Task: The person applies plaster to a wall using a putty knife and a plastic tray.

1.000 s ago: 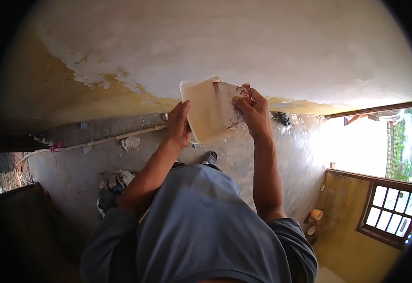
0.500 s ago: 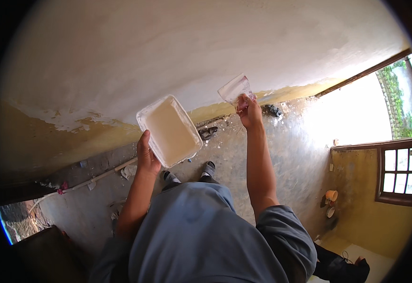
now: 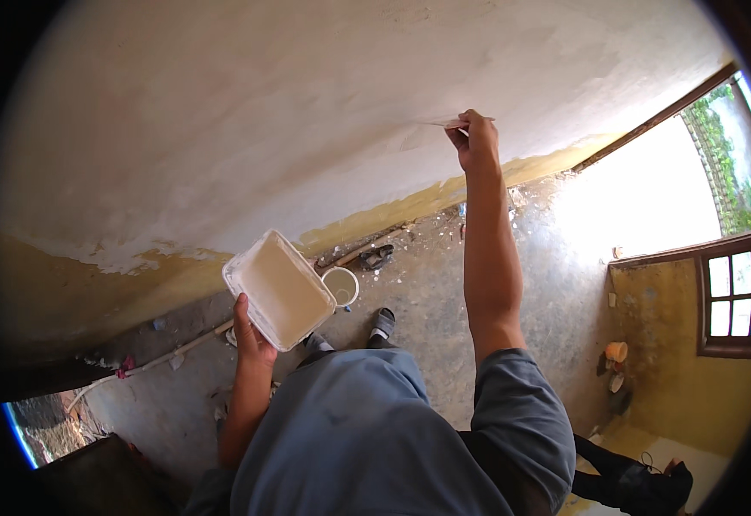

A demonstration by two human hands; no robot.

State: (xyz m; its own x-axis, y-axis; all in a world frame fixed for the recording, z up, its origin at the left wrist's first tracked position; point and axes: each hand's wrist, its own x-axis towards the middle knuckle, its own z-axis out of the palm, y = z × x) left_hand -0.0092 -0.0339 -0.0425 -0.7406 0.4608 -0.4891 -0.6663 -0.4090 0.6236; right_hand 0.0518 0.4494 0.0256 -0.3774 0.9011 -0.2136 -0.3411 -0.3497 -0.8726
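Note:
My left hand [image 3: 253,337] is closed on the near left rim of a white rectangular tub [image 3: 283,288]. A smooth cream-coloured paste coats the inside of the tub. Stretched far forward, my right hand [image 3: 476,138] pinches a thin flat scraper [image 3: 441,123], seen nearly edge-on. The scraper's blade appears to lie against the pale, whitish-coated wall [image 3: 307,103]. Part of the scraper is hidden by my fingers.
Below the coating runs a bare yellow strip [image 3: 367,209]. On the splattered floor [image 3: 427,318] stand a white bucket [image 3: 341,286], dark sandals [image 3: 377,257] and a long pole [image 3: 165,354]. An orange container [image 3: 616,352] sits by the right wall, beneath a barred window [image 3: 741,294].
My right hand has moved forward and up, bringing the scraper to the wall and turning it edge-on. The tub has shifted left and nearer, and the white bucket now shows beside it.

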